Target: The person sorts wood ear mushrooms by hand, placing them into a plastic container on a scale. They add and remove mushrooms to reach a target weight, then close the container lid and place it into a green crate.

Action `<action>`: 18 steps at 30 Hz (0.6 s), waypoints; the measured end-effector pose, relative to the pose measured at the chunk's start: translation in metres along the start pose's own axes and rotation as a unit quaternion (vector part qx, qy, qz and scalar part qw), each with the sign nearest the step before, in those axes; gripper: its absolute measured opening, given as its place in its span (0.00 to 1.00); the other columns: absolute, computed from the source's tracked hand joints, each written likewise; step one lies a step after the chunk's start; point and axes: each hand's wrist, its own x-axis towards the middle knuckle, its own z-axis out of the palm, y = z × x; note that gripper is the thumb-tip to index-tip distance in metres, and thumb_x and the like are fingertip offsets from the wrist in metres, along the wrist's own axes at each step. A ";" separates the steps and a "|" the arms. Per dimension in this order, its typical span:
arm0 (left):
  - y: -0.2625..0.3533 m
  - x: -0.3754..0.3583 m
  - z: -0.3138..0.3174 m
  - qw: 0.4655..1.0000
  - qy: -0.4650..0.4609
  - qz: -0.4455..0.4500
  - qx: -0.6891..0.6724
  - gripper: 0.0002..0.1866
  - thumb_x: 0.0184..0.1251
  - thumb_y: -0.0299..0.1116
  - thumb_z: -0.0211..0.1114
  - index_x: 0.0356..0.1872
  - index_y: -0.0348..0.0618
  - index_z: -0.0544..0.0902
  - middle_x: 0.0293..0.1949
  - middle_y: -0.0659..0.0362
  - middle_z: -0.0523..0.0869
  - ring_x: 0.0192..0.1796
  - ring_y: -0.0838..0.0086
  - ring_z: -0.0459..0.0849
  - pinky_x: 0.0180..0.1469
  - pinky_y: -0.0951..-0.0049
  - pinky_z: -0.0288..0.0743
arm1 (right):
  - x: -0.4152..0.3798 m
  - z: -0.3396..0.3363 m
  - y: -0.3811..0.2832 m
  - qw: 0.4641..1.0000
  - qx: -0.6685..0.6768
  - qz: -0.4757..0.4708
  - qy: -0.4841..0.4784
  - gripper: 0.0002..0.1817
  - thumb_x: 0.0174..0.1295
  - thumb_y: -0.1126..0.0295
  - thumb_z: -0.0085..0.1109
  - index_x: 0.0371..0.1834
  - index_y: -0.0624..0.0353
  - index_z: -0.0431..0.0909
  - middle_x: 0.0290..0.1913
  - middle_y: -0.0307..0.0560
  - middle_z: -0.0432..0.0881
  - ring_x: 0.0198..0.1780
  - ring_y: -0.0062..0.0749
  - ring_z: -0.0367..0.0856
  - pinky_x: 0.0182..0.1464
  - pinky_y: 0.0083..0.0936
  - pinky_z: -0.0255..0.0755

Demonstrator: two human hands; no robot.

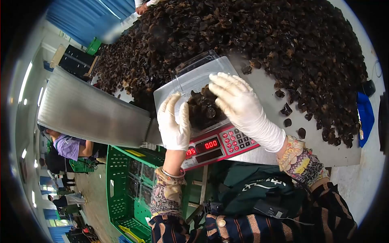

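Observation:
A clear plastic box (192,87) rests on the metal pan of a red digital scale (227,141), whose display shows red digits. Dark brown, wrinkled pieces (202,109) lie in the box. My left hand (174,123), in a white glove, is at the box's left side with its fingers apart and nothing in them. On the right, my right hand (239,101), also gloved, lies over the box's edge and the dark pieces, fingers stretched out.
Beyond the scale spreads a large heap of dark pieces (243,32). A tall stack of clear containers (97,109) leans at the left. Below it is a green crate (117,182) with packed boxes. Several people are in the left background; another person's hand (142,9) shows at the top.

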 end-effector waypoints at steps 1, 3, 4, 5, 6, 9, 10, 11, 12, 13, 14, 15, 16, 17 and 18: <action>-0.005 0.005 0.002 0.999 -0.009 -0.046 -0.008 0.19 0.71 0.37 0.59 0.59 0.41 0.76 0.55 0.45 0.79 0.58 0.52 0.76 0.63 0.59 0.67 | -0.010 0.004 0.005 0.996 -0.015 0.004 -0.086 0.16 0.68 0.65 0.54 0.57 0.56 0.78 0.63 0.48 0.76 0.66 0.35 0.72 0.70 0.44 0.58; -0.031 0.014 0.009 0.994 -0.033 -0.107 0.002 0.25 0.74 0.45 0.53 0.65 0.40 0.70 0.62 0.42 0.74 0.65 0.49 0.71 0.67 0.60 0.63 | -0.018 0.003 0.011 0.985 0.017 0.046 -0.163 0.21 0.71 0.57 0.49 0.62 0.54 0.75 0.67 0.46 0.73 0.70 0.33 0.68 0.74 0.55 0.45; -0.050 0.017 0.018 0.991 -0.046 -0.126 0.018 0.29 0.76 0.49 0.50 0.68 0.40 0.67 0.65 0.40 0.71 0.68 0.49 0.68 0.69 0.61 0.61 | -0.018 -0.007 0.009 0.992 0.045 0.065 -0.099 0.20 0.71 0.58 0.50 0.59 0.57 0.77 0.64 0.48 0.76 0.67 0.37 0.72 0.71 0.49 0.54; -0.047 0.026 0.017 0.972 -0.088 -0.200 -0.089 0.32 0.76 0.53 0.47 0.69 0.38 0.66 0.65 0.41 0.72 0.69 0.52 0.67 0.70 0.63 0.59 | -0.017 -0.018 0.009 0.989 0.083 0.111 -0.052 0.20 0.71 0.59 0.52 0.61 0.57 0.76 0.61 0.50 0.78 0.64 0.37 0.75 0.69 0.42 0.60; -0.043 0.036 0.015 0.932 -0.115 -0.284 -0.192 0.35 0.76 0.57 0.44 0.70 0.36 0.64 0.66 0.42 0.72 0.70 0.55 0.67 0.71 0.64 0.57 | -0.019 -0.027 0.013 0.980 0.121 0.157 -0.002 0.20 0.71 0.60 0.53 0.62 0.58 0.75 0.59 0.52 0.80 0.62 0.37 0.77 0.67 0.35 0.65; -0.068 0.050 0.025 0.812 -0.068 -0.327 -0.478 0.43 0.75 0.63 0.38 0.71 0.29 0.58 0.66 0.43 0.72 0.72 0.58 0.64 0.75 0.60 0.50 | -0.041 -0.039 0.032 0.946 0.069 0.317 -0.023 0.30 0.74 0.48 0.44 0.63 0.66 0.72 0.40 0.49 0.83 0.40 0.29 0.83 0.47 0.23 0.78; -0.072 0.050 0.019 0.772 -0.046 -0.302 -0.557 0.41 0.76 0.62 0.38 0.71 0.31 0.58 0.63 0.45 0.75 0.71 0.58 0.66 0.74 0.57 0.52 | -0.041 -0.046 0.033 0.897 0.194 0.390 -0.078 0.34 0.73 0.44 0.41 0.63 0.68 0.71 0.38 0.48 0.82 0.37 0.27 0.83 0.43 0.21 0.78; -0.066 0.048 0.013 0.789 -0.048 -0.259 -0.555 0.40 0.75 0.62 0.38 0.69 0.32 0.60 0.61 0.46 0.76 0.69 0.59 0.68 0.75 0.57 0.51 | -0.040 -0.055 0.032 0.824 0.314 0.453 -0.130 0.39 0.72 0.40 0.38 0.63 0.70 0.70 0.37 0.48 0.82 0.35 0.25 0.82 0.39 0.19 0.78; -0.060 0.044 0.005 0.803 -0.050 -0.216 -0.553 0.40 0.75 0.62 0.38 0.68 0.32 0.62 0.59 0.47 0.78 0.68 0.60 0.69 0.75 0.57 0.51 | -0.041 -0.061 0.032 0.730 0.427 0.503 -0.177 0.43 0.71 0.36 0.36 0.63 0.72 0.68 0.35 0.47 0.82 0.32 0.23 0.82 0.35 0.17 0.78; -0.061 0.035 -0.005 0.835 -0.075 -0.188 -0.512 0.33 0.77 0.57 0.43 0.64 0.34 0.69 0.55 0.50 0.79 0.64 0.61 0.73 0.72 0.60 0.57 | -0.044 -0.058 0.029 0.705 0.474 0.502 -0.161 0.51 0.67 0.29 0.31 0.66 0.76 0.63 0.34 0.46 0.81 0.29 0.21 0.80 0.29 0.15 0.76; -0.059 0.026 -0.023 0.913 -0.173 -0.164 -0.331 0.21 0.76 0.44 0.54 0.60 0.40 0.74 0.52 0.53 0.81 0.60 0.65 0.77 0.67 0.64 0.65 | -0.045 -0.060 0.031 0.706 0.470 0.502 -0.168 0.49 0.68 0.31 0.33 0.67 0.74 0.62 0.34 0.46 0.81 0.29 0.21 0.80 0.29 0.15 0.76; -0.052 0.015 -0.030 0.961 -0.196 -0.045 -0.191 0.19 0.72 0.38 0.58 0.59 0.40 0.76 0.49 0.55 0.82 0.54 0.69 0.79 0.60 0.68 0.70 | -0.046 -0.061 0.032 0.707 0.467 0.501 -0.176 0.47 0.69 0.34 0.35 0.68 0.73 0.61 0.33 0.45 0.81 0.29 0.21 0.80 0.29 0.15 0.75; -0.044 0.005 -0.035 0.973 -0.212 0.076 -0.043 0.18 0.69 0.32 0.63 0.58 0.40 0.78 0.46 0.57 0.84 0.49 0.73 0.82 0.53 0.72 0.76 | -0.047 -0.060 0.033 0.707 0.465 0.500 -0.187 0.45 0.71 0.36 0.36 0.69 0.72 0.60 0.33 0.45 0.80 0.29 0.21 0.80 0.29 0.15 0.75; -0.027 -0.007 -0.037 0.970 -0.222 -0.071 -0.072 0.20 0.68 0.32 0.64 0.59 0.40 0.76 0.44 0.57 0.84 0.45 0.75 0.82 0.49 0.73 0.76 | -0.048 -0.058 0.032 0.713 0.462 0.496 -0.182 0.41 0.71 0.41 0.40 0.70 0.71 0.59 0.33 0.45 0.81 0.29 0.21 0.79 0.29 0.15 0.75; -0.011 -0.019 -0.036 0.945 -0.224 -0.218 -0.097 0.22 0.68 0.32 0.65 0.61 0.39 0.74 0.42 0.56 0.84 0.41 0.76 0.82 0.46 0.74 0.77 | -0.050 -0.055 0.031 0.718 0.459 0.491 -0.180 0.37 0.72 0.47 0.43 0.72 0.69 0.57 0.34 0.45 0.81 0.30 0.20 0.79 0.30 0.14 0.75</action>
